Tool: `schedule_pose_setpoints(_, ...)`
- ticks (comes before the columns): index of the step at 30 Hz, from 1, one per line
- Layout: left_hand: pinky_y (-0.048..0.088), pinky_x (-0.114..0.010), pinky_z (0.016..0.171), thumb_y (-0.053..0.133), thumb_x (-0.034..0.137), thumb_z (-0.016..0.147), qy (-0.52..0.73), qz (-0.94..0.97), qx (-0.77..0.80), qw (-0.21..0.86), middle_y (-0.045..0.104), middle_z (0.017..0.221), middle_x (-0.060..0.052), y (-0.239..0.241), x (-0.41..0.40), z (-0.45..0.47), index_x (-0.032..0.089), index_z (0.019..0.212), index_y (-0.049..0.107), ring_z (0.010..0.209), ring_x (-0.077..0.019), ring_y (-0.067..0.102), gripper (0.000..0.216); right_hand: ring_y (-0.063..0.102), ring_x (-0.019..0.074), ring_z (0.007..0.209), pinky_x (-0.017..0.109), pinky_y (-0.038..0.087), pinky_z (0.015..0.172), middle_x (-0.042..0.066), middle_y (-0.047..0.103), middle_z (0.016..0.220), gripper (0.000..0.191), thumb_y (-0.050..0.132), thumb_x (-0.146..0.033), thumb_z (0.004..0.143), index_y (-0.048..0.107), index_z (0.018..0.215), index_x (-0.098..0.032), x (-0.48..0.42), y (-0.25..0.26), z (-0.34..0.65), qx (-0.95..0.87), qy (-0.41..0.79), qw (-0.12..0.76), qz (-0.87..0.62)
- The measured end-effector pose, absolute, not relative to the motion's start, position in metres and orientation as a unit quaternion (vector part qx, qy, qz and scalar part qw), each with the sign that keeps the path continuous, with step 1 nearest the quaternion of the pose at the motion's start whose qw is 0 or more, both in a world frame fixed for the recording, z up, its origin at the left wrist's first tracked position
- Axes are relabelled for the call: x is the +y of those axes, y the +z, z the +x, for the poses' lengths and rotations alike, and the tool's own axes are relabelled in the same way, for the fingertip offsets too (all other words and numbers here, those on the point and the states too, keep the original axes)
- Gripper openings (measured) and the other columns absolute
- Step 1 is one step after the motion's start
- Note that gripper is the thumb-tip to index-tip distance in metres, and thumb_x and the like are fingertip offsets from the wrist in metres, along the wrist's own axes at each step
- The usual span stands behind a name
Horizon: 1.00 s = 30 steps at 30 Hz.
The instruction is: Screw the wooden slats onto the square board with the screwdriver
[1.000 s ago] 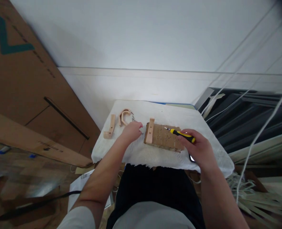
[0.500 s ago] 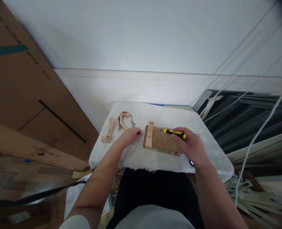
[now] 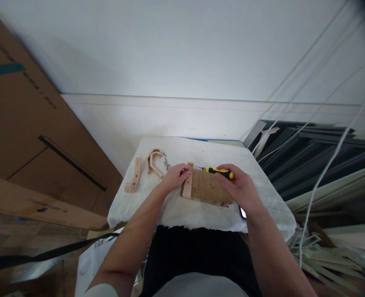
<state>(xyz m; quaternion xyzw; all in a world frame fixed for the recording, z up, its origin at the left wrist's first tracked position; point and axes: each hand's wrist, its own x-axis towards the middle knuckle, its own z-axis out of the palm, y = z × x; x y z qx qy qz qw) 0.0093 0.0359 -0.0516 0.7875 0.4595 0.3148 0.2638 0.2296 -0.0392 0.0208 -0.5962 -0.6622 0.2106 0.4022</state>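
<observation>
One view only, from the wearer's head, looking forward and steeply down over both forearms. The small cloth-covered table (image 3: 157, 206) sits centre frame, near the camera; the white wall (image 3: 182, 53) fills the far half. Cardboard (image 3: 24, 123) leans at left, dark slats (image 3: 312, 165) at right. Wide lens, edges bent.

Left hand (image 3: 175, 177) fingers pinched, right hand (image 3: 239, 189) fingers curled, forearms converging
</observation>
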Motion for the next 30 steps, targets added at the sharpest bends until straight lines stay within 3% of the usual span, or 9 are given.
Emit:
schedule_pose_setpoints(8, 0.045, -0.025, 0.07, 0.053, 0.027, 0.088, 0.372, 0.783, 0.431, 0.251, 0.063, 0.088, -0.003, -0.075, 0.046, 0.008, 0.017, 0.09, 0.064, 0.077, -0.0129, 0.056, 0.014, 0.058, 0.0144, 0.068, 0.026, 0.045, 0.063, 0.003, 0.069, 0.088, 0.026, 0.058, -0.04, 0.08, 0.065, 0.097, -0.021, -0.034, 0.016, 0.229, -0.664, 0.23, 0.394, -0.592)
schedule_pose_setpoints(15, 0.042, -0.025, 0.067, 0.055, 0.028, 0.087, 0.375, 0.778, 0.437, 0.251, 0.057, 0.081, -0.002, -0.08, 0.052, 0.008, 0.017, 0.085, 0.066, 0.075, -0.0126, 0.052, 0.016, 0.055, 0.014, 0.061, 0.026, 0.043, 0.059, 0.003, 0.068, 0.083, 0.027, 0.058, -0.041, 0.08, 0.065, 0.097, -0.021, -0.025, 0.018, 0.223, -0.675, 0.224, 0.387, -0.586)
schedule_pose_setpoints(30, 0.042, -0.025, 0.068, 0.058, 0.028, 0.084, 0.375, 0.779, 0.426, 0.268, 0.062, 0.078, -0.002, -0.088, 0.056, 0.009, 0.016, 0.085, 0.069, 0.072, -0.0125, 0.054, 0.016, 0.058, 0.0155, 0.067, 0.028, 0.043, 0.065, 0.003, 0.068, 0.08, 0.022, 0.06, -0.035, 0.078, 0.067, 0.094, -0.021, -0.014, 0.019, 0.207, -0.697, 0.206, 0.346, -0.593)
